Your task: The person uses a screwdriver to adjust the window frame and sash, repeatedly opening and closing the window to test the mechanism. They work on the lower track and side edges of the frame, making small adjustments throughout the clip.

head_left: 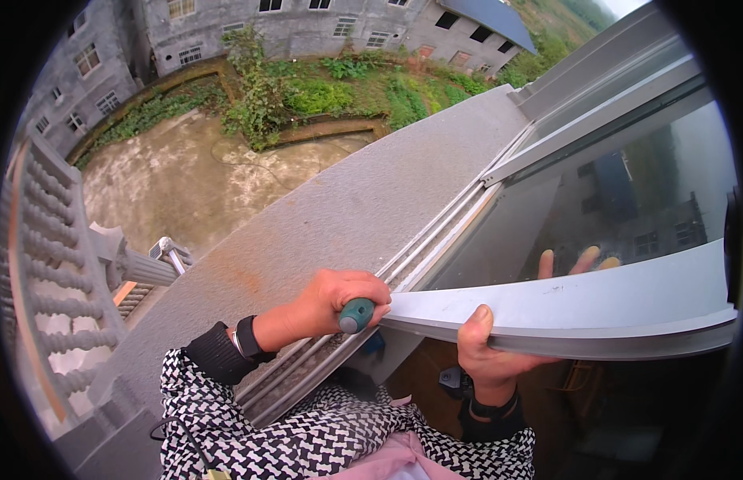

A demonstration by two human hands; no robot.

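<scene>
Head view. Your left hand (339, 294) is closed around a green-handled tool (356, 316), its butt end turned up toward you; the tip is hidden, so you cannot tell from here what it bears on. That fist sits right at the near-left end of the pale window frame (579, 300), perhaps to keep the tool close to that corner.

Your right hand (495, 356) is curled around the frame's edge: thumb on the near face, the other fingertips showing past the far side against the glass (499, 228). Wrapping both sides probably lets it steady the frame while the left deals with the tool. The frame lies between your two hands and runs off to the right of them.

The window track (435, 236) passes just beside your left hand, slanting away ahead; its line likely sets where the frame's end lies. Beyond and left of that hand spreads the concrete ledge (347, 208), with baluster railing (55, 264) well apart, farther left. Below the right hand, indoors, a small dark object (451, 379); its kind is unclear.
</scene>
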